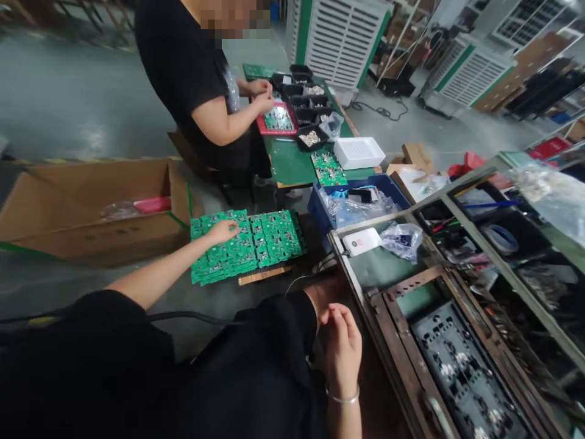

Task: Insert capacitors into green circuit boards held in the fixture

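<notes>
My left hand (222, 232) reaches over the left pile of green circuit boards (219, 259), its curled fingers closed on a board at the top. The exact grip is too small to make out. Against it sits a second pile of green boards (276, 235), with small dark parts on the faces. My right hand (342, 347), a bracelet at its wrist, is raised beside my knee. Its fingers are bent and drawn together with the thumb, and nothing shows in them. To its right, a metal-framed fixture (457, 360) holds a dark plate with small parts.
Across from me a co-worker (187, 73) handles a board in a red frame (289, 129), near black bins (304, 103). A blue crate (315, 207) stands by my bench (388, 268); an open carton (91, 235) is at left. A cable (196, 316) crosses my lap.
</notes>
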### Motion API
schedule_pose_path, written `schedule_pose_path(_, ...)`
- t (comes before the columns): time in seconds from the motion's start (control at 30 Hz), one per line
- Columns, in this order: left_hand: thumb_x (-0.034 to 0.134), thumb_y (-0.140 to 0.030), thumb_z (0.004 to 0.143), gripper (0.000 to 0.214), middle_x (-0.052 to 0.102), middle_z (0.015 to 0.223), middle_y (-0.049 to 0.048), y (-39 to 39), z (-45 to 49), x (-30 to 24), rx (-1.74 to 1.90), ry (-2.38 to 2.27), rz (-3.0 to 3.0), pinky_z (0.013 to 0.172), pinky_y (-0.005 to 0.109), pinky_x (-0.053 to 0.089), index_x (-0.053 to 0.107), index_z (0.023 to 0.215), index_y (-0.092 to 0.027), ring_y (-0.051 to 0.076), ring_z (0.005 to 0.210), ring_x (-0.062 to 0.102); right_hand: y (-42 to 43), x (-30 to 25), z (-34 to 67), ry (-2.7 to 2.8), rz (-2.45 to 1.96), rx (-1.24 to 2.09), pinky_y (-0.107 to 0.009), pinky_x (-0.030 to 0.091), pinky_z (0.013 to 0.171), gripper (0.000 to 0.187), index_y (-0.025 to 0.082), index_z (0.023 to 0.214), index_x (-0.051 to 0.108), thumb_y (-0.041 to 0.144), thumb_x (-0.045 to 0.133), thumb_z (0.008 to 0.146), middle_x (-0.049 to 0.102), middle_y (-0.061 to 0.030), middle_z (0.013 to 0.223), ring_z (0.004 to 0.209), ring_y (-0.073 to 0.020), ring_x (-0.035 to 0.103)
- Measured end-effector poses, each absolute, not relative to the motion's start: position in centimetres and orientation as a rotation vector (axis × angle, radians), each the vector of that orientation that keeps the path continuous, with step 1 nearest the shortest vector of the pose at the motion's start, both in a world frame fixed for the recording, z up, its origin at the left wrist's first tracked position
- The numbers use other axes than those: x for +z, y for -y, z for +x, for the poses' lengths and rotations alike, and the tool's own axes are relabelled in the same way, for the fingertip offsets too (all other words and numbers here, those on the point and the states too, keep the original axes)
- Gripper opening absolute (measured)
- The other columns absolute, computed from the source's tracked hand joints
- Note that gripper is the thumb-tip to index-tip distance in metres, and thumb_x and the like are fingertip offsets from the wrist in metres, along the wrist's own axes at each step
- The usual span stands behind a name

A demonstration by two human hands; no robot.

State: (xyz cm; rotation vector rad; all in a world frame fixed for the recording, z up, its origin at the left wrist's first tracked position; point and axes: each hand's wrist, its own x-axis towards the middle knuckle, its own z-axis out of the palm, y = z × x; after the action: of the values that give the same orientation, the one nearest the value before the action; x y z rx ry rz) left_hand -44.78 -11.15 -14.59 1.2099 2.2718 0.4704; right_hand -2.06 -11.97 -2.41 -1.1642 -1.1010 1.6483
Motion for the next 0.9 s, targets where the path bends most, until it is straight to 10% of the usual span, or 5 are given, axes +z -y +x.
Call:
schedule_pose_path(0.27, 0.066, -0.053, 0.074, 0.088, 0.038, 0.148, 0.0233, 0.3, -43.6, -21.8, 0.339, -2.251, 1.509, 0.115, 0.042, 0.025, 0.039, 0.141, -0.003, 0.034, 0.142, 0.028, 8.3, -3.6, -10.5, 1.237, -1.203, 1.751, -0.026, 0.043, 0.075, 0.026, 0.020, 0.090, 0.066, 0.045, 0.057, 0.091, 0.060, 0.0010, 0.074, 0.073, -0.0124, 0.054)
schedule_pose_path(0.5, 0.075, -0.047, 0.068, 0.098, 0.049, 0.134, 0.0263, -2.2, -42.6, -21.3, 0.178, -2.314, 1.549, 0.106, 0.046, 0.034, 0.030, 0.144, -0.005, 0.041, 0.127, 0.045, 6.7, -4.6, -10.8, 1.132, -1.334, 1.709, -0.026, 0.044, 0.072, 0.029, 0.019, 0.089, 0.065, 0.048, 0.060, 0.087, 0.059, 0.0012, 0.071, 0.070, -0.0128, 0.054)
schedule_pose_path(0.9, 0.058, -0.051, 0.083, 0.072, 0.050, 0.124, 0.0146, 0.2, -42.8, -1.0, 0.239, -1.894, 2.411, 0.091, 0.039, 0.046, 0.039, 0.142, -0.015, 0.028, 0.100, 0.058, 1.3, 1.4, -11.4, 1.762, -1.162, 1.287, -0.032, 0.048, 0.084, 0.029, 0.019, 0.109, 0.064, 0.039, 0.060, 0.087, 0.068, -0.0062, 0.098, 0.089, -0.0175, 0.062)
